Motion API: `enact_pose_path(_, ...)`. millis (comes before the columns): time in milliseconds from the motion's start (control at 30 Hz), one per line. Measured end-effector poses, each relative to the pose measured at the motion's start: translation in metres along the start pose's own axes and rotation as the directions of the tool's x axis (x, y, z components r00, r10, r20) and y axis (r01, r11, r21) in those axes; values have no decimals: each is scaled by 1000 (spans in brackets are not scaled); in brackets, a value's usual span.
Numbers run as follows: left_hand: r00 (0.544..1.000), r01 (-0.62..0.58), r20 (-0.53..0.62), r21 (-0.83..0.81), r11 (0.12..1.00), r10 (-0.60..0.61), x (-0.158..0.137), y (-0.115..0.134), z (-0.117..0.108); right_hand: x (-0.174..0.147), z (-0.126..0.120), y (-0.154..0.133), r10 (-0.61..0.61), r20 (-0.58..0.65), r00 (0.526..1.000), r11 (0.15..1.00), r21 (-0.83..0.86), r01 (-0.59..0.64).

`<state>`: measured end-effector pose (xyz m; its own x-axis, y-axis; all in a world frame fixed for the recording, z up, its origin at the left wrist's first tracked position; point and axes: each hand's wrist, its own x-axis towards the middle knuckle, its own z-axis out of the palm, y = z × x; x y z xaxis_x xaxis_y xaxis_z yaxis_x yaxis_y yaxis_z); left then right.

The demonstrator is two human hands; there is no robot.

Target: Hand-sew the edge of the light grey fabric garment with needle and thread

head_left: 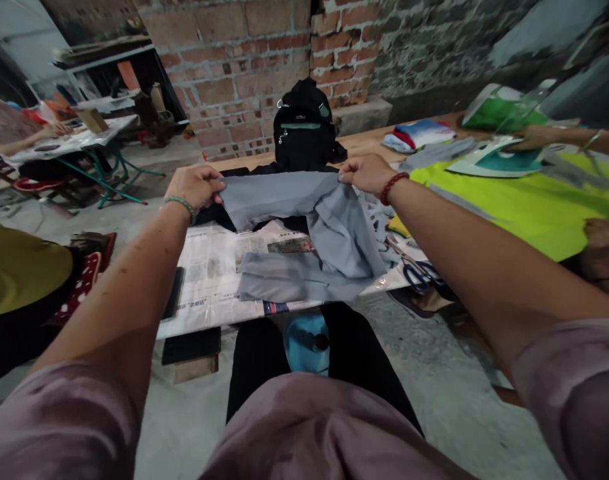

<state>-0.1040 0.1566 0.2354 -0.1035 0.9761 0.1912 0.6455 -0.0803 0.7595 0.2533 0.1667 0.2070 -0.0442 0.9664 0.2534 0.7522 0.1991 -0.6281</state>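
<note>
A piece of grey cloth stretches between my two hands above the table. My left hand pinches its left upper corner, and my right hand pinches the upper edge on the right. From the right side the cloth hangs in folds. Its lower part rests on the newspaper that covers the table in front of me. On that paper, close to me, lies a flat grey strip; whether it joins the held piece I cannot tell.
A black backpack stands behind the cloth. Scissors lie to the right, near grey scraps. Further right, another person's hand holds an iron on a yellow garment. A dark phone lies at the table's left edge.
</note>
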Motion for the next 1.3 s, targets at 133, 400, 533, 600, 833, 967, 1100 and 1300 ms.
enact_pose_path(133,1000,-15,10,-82,996,16,-16,-17,13,-19,8,-1,-168,-150,974,982,-113,152)
enact_pose_path(400,941,-323,198,275,906,275,-145,-144,50,-178,104,67,-556,-8,831,813,-211,542)
enact_pose_path(533,925,-351,270,344,871,266,-194,-178,64,-224,142,97,-535,38,844,819,-220,530)
enact_pose_path(600,937,-331,228,355,874,263,-203,-184,69,-226,147,101,-512,14,859,836,-220,503)
enact_pose_path(833,950,-313,135,354,881,283,-207,-190,75,-222,149,101,-499,-24,866,852,-194,486)
enact_pose_path(967,946,-324,144,345,881,292,-209,-191,74,-232,148,103,-482,-59,874,867,-178,466)
enact_pose_path(1100,944,-330,127,345,879,305,-210,-190,74,-239,136,101,-480,-106,871,876,-117,469)
enact_pose_path(1300,949,-314,96,335,888,299,-211,-187,74,-245,116,95,-447,-205,871,894,-92,438)
